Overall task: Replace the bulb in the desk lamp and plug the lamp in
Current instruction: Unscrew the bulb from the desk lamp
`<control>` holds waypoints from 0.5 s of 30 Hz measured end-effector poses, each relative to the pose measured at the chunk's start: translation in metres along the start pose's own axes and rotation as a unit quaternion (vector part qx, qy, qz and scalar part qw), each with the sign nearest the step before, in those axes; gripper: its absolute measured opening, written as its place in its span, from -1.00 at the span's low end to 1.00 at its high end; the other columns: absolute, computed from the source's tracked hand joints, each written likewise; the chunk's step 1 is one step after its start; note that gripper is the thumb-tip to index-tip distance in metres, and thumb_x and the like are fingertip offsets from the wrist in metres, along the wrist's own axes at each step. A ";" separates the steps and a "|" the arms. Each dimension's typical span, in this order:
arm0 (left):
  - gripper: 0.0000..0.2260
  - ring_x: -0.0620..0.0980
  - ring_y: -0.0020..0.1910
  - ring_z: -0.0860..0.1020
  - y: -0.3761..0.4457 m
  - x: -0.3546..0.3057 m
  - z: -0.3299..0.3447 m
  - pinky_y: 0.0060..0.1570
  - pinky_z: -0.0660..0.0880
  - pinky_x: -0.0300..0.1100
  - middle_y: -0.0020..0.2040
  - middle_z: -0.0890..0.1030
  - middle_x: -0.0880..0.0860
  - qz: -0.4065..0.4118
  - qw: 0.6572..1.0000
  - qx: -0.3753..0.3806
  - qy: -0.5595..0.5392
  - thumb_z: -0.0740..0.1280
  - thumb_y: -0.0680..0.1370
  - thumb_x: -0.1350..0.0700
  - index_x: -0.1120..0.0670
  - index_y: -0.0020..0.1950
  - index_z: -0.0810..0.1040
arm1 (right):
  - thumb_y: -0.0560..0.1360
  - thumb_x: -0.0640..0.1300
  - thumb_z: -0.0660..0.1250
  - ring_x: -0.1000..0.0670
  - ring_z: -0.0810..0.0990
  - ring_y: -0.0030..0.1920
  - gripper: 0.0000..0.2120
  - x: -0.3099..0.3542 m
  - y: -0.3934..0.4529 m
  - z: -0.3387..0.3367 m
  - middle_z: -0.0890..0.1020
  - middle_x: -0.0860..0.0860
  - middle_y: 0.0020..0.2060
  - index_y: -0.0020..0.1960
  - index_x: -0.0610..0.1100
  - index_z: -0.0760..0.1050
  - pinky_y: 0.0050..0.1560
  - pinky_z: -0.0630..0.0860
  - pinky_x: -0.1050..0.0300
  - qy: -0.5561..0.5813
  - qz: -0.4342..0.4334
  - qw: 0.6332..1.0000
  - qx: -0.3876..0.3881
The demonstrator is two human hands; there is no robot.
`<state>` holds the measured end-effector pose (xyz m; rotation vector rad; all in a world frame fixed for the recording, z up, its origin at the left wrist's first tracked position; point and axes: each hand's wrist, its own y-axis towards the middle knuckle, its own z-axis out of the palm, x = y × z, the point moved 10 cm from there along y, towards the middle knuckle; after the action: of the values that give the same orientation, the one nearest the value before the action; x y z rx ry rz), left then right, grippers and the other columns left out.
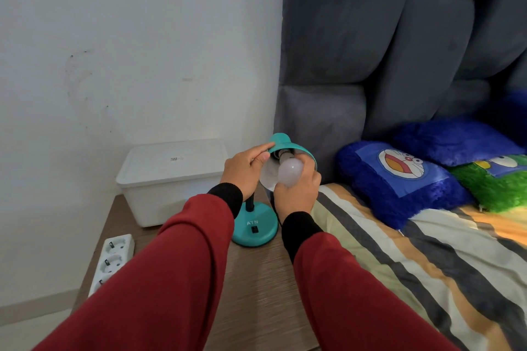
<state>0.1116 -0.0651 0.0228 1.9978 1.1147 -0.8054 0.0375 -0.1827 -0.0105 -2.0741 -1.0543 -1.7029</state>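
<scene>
Steadying the teal shade (281, 142) at ten o'clock, the left hand (245, 172) pinched it; the right hand (298, 192) cupped the fragile-looking, probably slippery bulb (289, 172) by its globe.

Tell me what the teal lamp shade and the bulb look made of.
Teal cone-shaped lamp shade: probably painted metal, given its thin rim and smooth satin coat; could be plastic. Frosted white round bulb: matte translucent globe, plastic or frosted glass; screw base looks metallic.

Soft even daylight, edges bowed — slight blur
</scene>
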 end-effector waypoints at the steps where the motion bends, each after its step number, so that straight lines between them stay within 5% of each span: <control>1: -0.69 -0.06 0.38 0.41 0.000 -0.001 0.000 0.24 0.22 -0.39 0.37 0.48 -0.03 0.000 1.000 0.002 0.006 0.12 0.64 0.05 -0.07 0.37 0.44 | 0.33 -0.42 0.30 -0.04 0.39 0.08 -0.41 -0.001 0.000 0.000 0.37 -0.15 0.22 0.31 -0.10 0.32 0.03 0.28 0.29 -0.003 0.005 1.000 0.005; 6: -0.68 -0.05 0.36 0.44 -0.003 -0.003 -0.006 0.28 0.24 -0.36 0.37 0.48 -0.02 -0.008 0.999 0.003 0.051 0.12 0.64 0.04 -0.04 0.39 0.41 | 0.30 -0.26 0.45 -0.02 0.40 0.03 -0.41 -0.001 -0.002 -0.003 0.41 -0.14 0.19 0.26 -0.13 0.29 -0.01 0.30 0.22 -0.009 0.021 0.999 0.023; 15: -0.60 0.07 0.43 0.33 -0.024 0.039 -0.026 0.43 0.20 -0.15 0.42 0.41 0.11 -0.125 0.970 0.056 0.200 0.15 0.62 0.00 0.07 0.45 0.33 | 0.39 -0.25 0.34 -0.12 0.41 0.25 -0.35 0.020 -0.014 -0.002 0.40 -0.14 0.28 0.42 0.01 0.24 0.24 0.37 0.11 -0.098 -0.013 0.992 0.076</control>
<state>0.1121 -0.0178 0.0007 2.2038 1.6072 -0.6113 0.0273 -0.1668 0.0049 -2.1704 -1.2337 -1.4025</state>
